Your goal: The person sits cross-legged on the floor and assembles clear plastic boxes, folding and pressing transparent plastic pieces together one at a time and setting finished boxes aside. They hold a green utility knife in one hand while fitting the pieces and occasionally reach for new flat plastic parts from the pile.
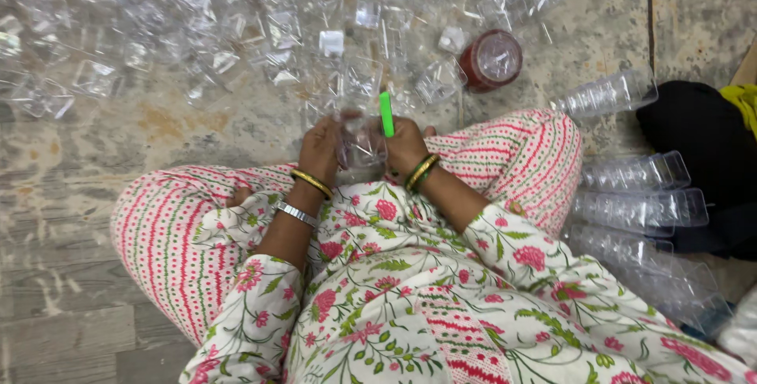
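Observation:
I sit cross-legged on the floor in a floral outfit. My left hand and my right hand are close together above my lap. Between them is a small clear plastic container, gripped by my left hand from its left side. My right hand holds a bright green stick-like tool upright against the container. Both wrists wear bangles.
A wide heap of clear plastic containers covers the floor ahead. A red-brown round lid or jar lies at the heap's right. Stacks of nested clear containers lie at my right, beside a black bag.

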Action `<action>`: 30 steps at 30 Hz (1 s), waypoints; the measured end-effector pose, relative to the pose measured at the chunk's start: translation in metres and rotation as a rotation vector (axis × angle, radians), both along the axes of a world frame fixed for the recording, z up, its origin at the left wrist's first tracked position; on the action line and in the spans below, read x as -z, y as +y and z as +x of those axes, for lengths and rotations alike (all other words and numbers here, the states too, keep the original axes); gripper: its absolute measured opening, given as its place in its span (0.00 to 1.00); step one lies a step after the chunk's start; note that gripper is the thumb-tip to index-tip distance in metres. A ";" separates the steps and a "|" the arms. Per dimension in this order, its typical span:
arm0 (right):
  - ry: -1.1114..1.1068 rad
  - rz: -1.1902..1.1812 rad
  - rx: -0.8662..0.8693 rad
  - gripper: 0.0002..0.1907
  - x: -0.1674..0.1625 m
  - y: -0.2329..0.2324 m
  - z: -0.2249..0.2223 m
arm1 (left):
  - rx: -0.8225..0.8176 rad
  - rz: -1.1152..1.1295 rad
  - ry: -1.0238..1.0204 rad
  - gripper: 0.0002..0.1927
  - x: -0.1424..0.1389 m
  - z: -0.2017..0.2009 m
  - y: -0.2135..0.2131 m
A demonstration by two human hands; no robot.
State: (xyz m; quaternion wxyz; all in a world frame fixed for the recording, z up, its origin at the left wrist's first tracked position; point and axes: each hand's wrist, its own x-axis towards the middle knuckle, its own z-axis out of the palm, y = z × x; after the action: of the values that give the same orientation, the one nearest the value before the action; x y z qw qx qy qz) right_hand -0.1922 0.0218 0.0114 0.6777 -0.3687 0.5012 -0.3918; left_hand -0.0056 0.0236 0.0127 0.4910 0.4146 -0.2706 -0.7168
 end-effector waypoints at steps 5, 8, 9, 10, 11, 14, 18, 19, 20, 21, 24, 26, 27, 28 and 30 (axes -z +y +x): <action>0.160 -0.171 0.145 0.06 -0.005 -0.004 -0.003 | -0.018 0.152 0.092 0.36 -0.021 0.006 0.001; 0.151 -0.244 0.148 0.06 -0.015 -0.002 -0.002 | 0.045 0.046 0.167 0.33 -0.035 0.005 0.005; 0.142 -0.246 0.147 0.07 -0.018 -0.001 -0.001 | 0.066 -0.003 0.106 0.32 -0.038 0.004 0.008; 0.150 -0.259 0.135 0.08 -0.021 0.000 -0.001 | 0.087 -0.054 0.046 0.31 -0.041 0.003 0.010; 0.157 -0.273 0.124 0.09 -0.024 0.000 0.000 | 0.090 -0.034 0.014 0.30 -0.042 0.002 0.010; 0.211 -0.339 0.080 0.10 -0.029 0.000 0.001 | 0.086 0.020 -0.042 0.28 -0.044 0.000 0.012; 0.178 -0.339 0.043 0.13 -0.030 -0.001 -0.002 | 0.056 0.035 -0.046 0.29 -0.044 -0.001 0.013; 0.184 -0.351 0.032 0.13 -0.029 -0.001 -0.003 | 0.052 0.029 -0.059 0.30 -0.045 -0.001 0.013; 0.191 -0.362 0.021 0.13 -0.029 -0.001 -0.004 | 0.050 0.037 -0.056 0.30 -0.046 -0.001 0.013; 0.197 -0.371 0.010 0.14 -0.029 -0.001 -0.004 | 0.049 0.046 -0.054 0.30 -0.046 -0.001 0.014; 0.198 -0.379 -0.016 0.15 -0.031 0.000 -0.004 | 0.057 0.033 -0.055 0.32 -0.049 0.000 0.015; 0.179 -0.368 -0.014 0.15 -0.035 0.000 -0.004 | 0.061 0.025 -0.047 0.33 -0.050 0.000 0.015; 0.169 -0.363 -0.013 0.15 -0.037 0.000 -0.004 | 0.060 0.026 -0.036 0.35 -0.049 0.000 0.015; 0.169 -0.368 -0.017 0.15 -0.040 0.000 -0.004 | 0.059 0.026 -0.026 0.36 -0.049 0.000 0.015; 0.169 -0.379 -0.025 0.16 -0.046 0.000 -0.003 | 0.045 0.040 0.034 0.38 -0.047 0.000 0.014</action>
State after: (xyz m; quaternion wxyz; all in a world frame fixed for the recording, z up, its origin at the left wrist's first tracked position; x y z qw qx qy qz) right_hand -0.1957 0.0213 0.0575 0.5565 -0.5274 0.4689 -0.4384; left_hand -0.0060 0.0376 0.0599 0.4708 0.4058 -0.2572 -0.7400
